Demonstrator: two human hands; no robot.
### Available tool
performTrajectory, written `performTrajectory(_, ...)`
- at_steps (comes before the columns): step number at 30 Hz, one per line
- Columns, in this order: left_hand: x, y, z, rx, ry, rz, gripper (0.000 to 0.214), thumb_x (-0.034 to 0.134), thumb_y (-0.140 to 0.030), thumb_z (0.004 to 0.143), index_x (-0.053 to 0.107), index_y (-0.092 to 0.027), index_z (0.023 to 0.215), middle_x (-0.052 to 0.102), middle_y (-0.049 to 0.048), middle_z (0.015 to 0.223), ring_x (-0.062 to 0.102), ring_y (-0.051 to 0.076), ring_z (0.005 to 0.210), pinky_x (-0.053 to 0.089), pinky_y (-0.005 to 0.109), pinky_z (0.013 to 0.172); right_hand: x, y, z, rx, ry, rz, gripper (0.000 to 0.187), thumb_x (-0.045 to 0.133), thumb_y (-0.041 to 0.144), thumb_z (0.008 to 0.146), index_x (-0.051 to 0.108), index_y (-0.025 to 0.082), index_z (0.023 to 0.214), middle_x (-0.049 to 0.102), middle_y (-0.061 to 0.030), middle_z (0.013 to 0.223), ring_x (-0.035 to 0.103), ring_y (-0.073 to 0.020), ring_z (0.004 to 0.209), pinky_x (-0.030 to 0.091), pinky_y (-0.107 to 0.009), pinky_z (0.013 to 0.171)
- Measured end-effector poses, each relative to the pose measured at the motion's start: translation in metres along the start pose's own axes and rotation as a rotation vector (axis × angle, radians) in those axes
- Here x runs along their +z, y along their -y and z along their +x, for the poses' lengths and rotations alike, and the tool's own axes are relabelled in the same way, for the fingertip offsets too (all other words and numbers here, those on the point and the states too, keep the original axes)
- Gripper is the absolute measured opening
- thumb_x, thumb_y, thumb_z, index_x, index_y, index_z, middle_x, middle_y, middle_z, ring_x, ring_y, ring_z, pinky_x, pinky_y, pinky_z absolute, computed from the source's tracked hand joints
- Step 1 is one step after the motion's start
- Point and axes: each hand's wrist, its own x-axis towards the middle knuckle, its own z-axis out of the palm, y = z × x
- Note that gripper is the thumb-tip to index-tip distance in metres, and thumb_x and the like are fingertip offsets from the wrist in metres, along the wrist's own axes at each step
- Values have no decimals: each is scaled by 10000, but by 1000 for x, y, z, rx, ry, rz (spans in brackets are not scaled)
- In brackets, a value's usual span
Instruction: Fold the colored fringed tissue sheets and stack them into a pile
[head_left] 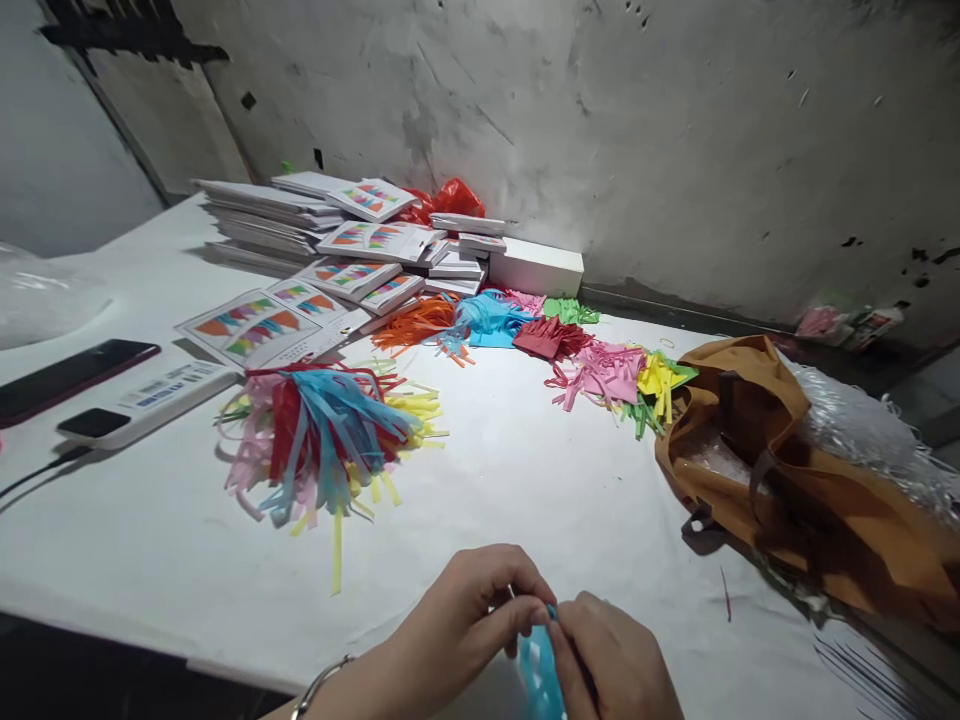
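Note:
Near the table's front edge, my left hand [480, 605] pinches the twisted top of a light-blue paper tassel [540, 670]. My right hand [619, 660] is closed on the same top from the other side, and the fingertips of both hands nearly meet there. The tassel's strips hang below the fingers and run out of the picture. To the left lies a bunch of finished-looking tassels [330, 430] in blue, red, pink and yellow. Farther back is a row of fringed paper pieces, among them blue [495, 318], dark red [551, 338], pink [606, 370] and yellow [658, 382].
Printed flat packs [259, 325] and stacked white packs [262, 225] stand back left. A phone [75, 380] and a white device with a cable [142, 405] lie at left. A white box [536, 267] is by the wall. A brown bag [817, 500] occupies the right.

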Motion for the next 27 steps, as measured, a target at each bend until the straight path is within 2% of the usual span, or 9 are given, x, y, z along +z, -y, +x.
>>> performTrajectory(5, 0, 0, 0, -61, 7, -7, 202, 583, -286, 878, 674, -140, 774, 609, 20, 690, 542, 106, 546, 433, 203, 532, 1, -1, -1, 73, 57, 93, 259, 431, 222, 1037, 516, 225, 792, 524, 34, 644, 538, -114, 566, 368, -227, 548)
performTrajectory(8, 2, 0, 0, -22, -33, 78, 215, 579, -296, 883, 662, -149, 750, 595, 12, 669, 529, 118, 587, 410, 212, 562, 3, -1, -2, 100, 67, 143, 284, 415, 267, 1049, 516, 228, 786, 528, 40, 642, 537, -108, 558, 365, -227, 548)
performTrajectory(12, 5, 3, -2, 17, -78, 129, 279, 559, -352, 915, 631, -163, 724, 568, 1, 645, 503, 129, 616, 381, 229, 592, 3, 2, -3, 264, 59, 173, 284, 449, 294, 1039, 545, 237, 778, 558, 43, 662, 565, -112, 593, 369, -229, 565)
performTrajectory(16, 9, 8, -3, 22, -111, 180, 293, 521, -366, 944, 569, -177, 725, 538, -8, 656, 473, 133, 626, 355, 236, 594, 4, 5, -4, 369, 53, 327, 196, 476, 368, 1025, 619, 264, 941, 635, 41, 772, 628, -114, 684, 420, -207, 636)
performTrajectory(20, 13, 11, -2, 85, -121, 234, 305, 477, -356, 976, 525, -186, 728, 543, -1, 688, 468, 136, 644, 350, 240, 599, 8, 6, -9, 351, 1, 318, 243, 467, 317, 1016, 588, 236, 822, 565, 36, 682, 565, -112, 587, 407, -213, 585)
performTrajectory(27, 14, 15, 1, 128, -75, 187, 258, 544, -314, 957, 675, -167, 792, 621, 40, 744, 565, 151, 703, 414, 243, 641, 10, 8, -12, 456, 0, 320, 299, 489, 364, 1014, 587, 228, 766, 538, 39, 640, 540, -107, 555, 374, -220, 549)
